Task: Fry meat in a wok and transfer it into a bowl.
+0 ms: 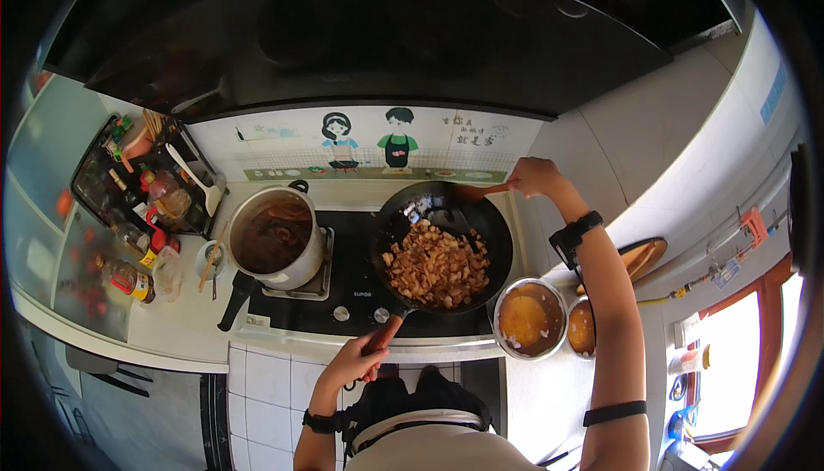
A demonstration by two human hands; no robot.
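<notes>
A black wok sits on the right burner of the gas stove, with many small browned pieces of what looks like meat heaped toward its near side. My left hand grips the wok's wooden handle at the front edge. At the wok's far right rim, my right hand holds a wooden spatula by its handle. The spatula's blade rests inside, against the upper wall, apart from the food. Bare, shiny dark metal shows at the far side of the wok.
On the left burner stands a pressure-cooker pot of dark brown food, its long handle jutting forward. Two bowls of brownish liquid, one large and one small, stand right of the stove. Seasoning bottles crowd the left counter. A range hood hangs above.
</notes>
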